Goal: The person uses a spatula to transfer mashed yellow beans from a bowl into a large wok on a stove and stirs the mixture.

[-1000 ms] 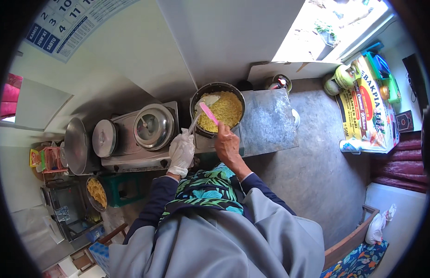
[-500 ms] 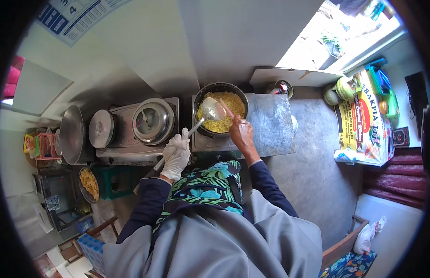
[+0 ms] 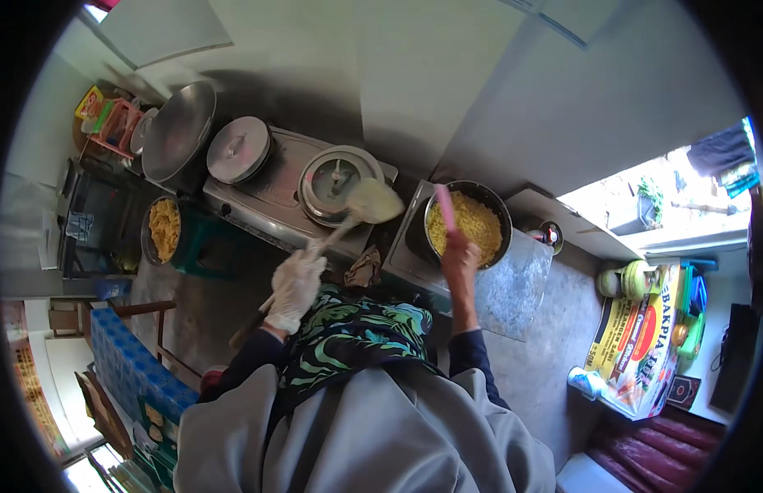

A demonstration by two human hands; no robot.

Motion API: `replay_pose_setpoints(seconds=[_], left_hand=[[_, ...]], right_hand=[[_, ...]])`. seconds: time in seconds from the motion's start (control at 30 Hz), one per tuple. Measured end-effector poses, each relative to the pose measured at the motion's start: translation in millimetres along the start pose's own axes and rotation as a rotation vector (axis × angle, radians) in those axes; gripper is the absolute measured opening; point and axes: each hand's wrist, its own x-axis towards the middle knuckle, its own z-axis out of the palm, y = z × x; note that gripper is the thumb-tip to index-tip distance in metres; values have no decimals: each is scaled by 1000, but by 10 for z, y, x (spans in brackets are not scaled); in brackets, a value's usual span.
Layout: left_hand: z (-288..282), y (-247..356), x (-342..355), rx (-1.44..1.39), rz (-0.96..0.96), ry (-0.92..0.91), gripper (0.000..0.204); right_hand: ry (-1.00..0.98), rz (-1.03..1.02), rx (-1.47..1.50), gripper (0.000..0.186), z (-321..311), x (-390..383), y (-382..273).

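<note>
My left hand (image 3: 293,287), in a clear glove, grips the handle of a large ladle (image 3: 373,201). Its pale, coated head hangs over the steel lidded pot (image 3: 324,168) on the stove. My bare right hand (image 3: 460,259) holds a pink spatula (image 3: 445,205) at the black pot (image 3: 501,220) of grainy yellow food (image 3: 478,214), its tip over the pot. A crumpled brown cloth or paper (image 3: 363,269) lies below the ladle, between the stoves.
At left stand a wok (image 3: 178,123), a second lidded pot (image 3: 238,148) and a bowl of yellow food (image 3: 164,230) by a green stool (image 3: 202,255). A metal surface (image 3: 521,304) adjoins the black pot. Green gas cylinders (image 3: 632,281) are at right, a blue-covered table (image 3: 135,370) lower left.
The view has turned toward the left. My left hand has carried the ladle out of the black pot, leftward over the lidded pot. My right hand and pink spatula remain at the black pot.
</note>
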Motion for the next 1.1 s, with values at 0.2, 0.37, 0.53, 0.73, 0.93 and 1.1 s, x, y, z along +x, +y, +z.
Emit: replay_pose_setpoints(seconds=[0.2,0.37,0.53,0.73,0.93,1.1], left_hand=[[-437,-991,-321,-229,-210,361,26],[-547,-1507,-597,-465,-539,374,28],[-747,-1858,-825,-762,-794,385,29],[-642,-2087,-851,-827,-782,455,36],[-755,-1820,-528,-734,-734,357,38],[-681,-1670,-477,-794,-692,431,35]], right_hand=[[-291,-21,315,25,1783,306,-878],[-195,-82,-5,38,2745,509,-809],[-197,-102,-197,23,2997,409,-953],[-191,-239,-213,8,2979,524,-958],[-58,-467,-82,9,2410,603,-1032],[286,-245,423,5,1203,451,-1021]])
